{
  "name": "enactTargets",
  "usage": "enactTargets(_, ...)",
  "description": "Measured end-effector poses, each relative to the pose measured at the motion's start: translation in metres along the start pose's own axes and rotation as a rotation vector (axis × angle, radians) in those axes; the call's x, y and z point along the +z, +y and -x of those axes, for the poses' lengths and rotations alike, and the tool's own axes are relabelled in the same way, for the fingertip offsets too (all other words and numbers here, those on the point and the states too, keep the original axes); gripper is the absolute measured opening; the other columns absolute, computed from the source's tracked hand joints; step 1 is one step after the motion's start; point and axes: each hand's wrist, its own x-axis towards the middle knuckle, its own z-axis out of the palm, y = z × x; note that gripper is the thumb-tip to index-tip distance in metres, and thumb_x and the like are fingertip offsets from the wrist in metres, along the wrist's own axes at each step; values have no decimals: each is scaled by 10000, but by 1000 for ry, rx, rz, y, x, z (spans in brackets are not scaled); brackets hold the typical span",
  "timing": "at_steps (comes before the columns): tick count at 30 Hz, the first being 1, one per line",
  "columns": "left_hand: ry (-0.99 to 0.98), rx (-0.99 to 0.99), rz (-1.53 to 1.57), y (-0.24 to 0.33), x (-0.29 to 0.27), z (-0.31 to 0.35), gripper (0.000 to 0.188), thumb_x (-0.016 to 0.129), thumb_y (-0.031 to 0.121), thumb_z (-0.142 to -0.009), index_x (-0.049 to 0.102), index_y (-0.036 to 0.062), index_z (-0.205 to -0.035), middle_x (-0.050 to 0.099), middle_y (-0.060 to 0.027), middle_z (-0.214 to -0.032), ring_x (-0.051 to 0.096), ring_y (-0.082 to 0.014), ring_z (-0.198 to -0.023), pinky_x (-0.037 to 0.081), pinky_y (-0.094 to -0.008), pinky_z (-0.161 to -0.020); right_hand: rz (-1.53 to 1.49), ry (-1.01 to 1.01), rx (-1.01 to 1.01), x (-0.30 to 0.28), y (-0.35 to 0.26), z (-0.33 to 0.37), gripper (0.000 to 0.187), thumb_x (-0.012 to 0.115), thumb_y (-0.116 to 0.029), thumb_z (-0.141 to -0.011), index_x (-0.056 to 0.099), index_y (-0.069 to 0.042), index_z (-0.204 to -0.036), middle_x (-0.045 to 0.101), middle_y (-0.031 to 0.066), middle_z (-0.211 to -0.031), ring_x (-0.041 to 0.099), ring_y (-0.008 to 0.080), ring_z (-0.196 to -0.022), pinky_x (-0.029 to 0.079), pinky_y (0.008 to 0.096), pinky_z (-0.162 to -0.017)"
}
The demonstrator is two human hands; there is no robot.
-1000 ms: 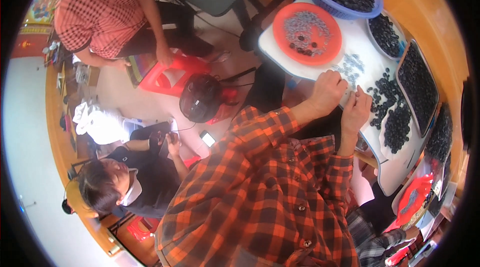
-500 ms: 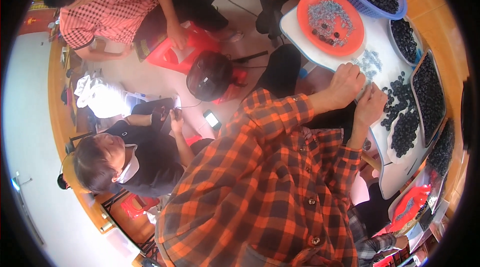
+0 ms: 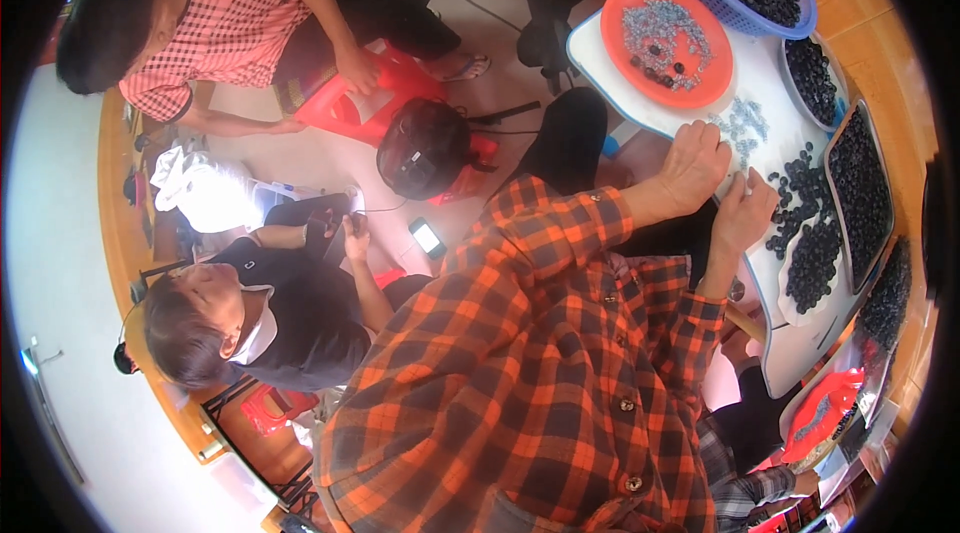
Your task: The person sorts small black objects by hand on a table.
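Observation:
My left hand [image 3: 692, 169] and my right hand [image 3: 744, 213] are close together over the near edge of a white table [image 3: 625, 83]. Both have curled fingers with the tips pinched. Anything between the fingertips is too small to make out. Just beyond them lies a loose pile of small clear pieces [image 3: 742, 126]. To the right of my right hand, small round black parts [image 3: 799, 191] are scattered on the table. More black parts fill a white shallow holder [image 3: 795, 307]. An orange-red plate [image 3: 620, 58] holds clear pieces and a few dark ones.
At the table's far side stand a blue-purple basket [image 3: 715, 5], a bowl [image 3: 838, 116] and a tray [image 3: 887, 233], all with black parts. Two people sit to the left, near a red stool [image 3: 345, 113] and a dark rounded object [image 3: 423, 148]. A lit phone [image 3: 427, 237] lies nearby.
My hands stay near the same spot, with slight finger movement. The person in the checked pink shirt has shifted, their head now further into view. The whole view has moved slightly.

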Motion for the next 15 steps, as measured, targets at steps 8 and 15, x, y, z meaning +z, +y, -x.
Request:
enactTargets(8, -65, 5, -4, 0, -1, 0, 98, 598, 118, -694, 557, 45, -744, 514, -136, -826, 502, -298, -824, 394, -400, -705, -91, -4, 58, -4, -5, 6, 187, 661, -99, -872, 655, -18, -1039, 600, 125, -979, 603, 274, -834, 505, 349, -685)
enactTargets(15, -61, 33, -19, 0, -3, 0, 94, 593, 113, -696, 552, 44, -746, 514, -140, -832, 502, -295, -816, 394, -398, -702, -132, 55, -14, -6, -9, 7, 152, 655, -49, -865, 663, -2, -1009, 611, 119, -934, 596, 263, -817, 495, 347, -670)
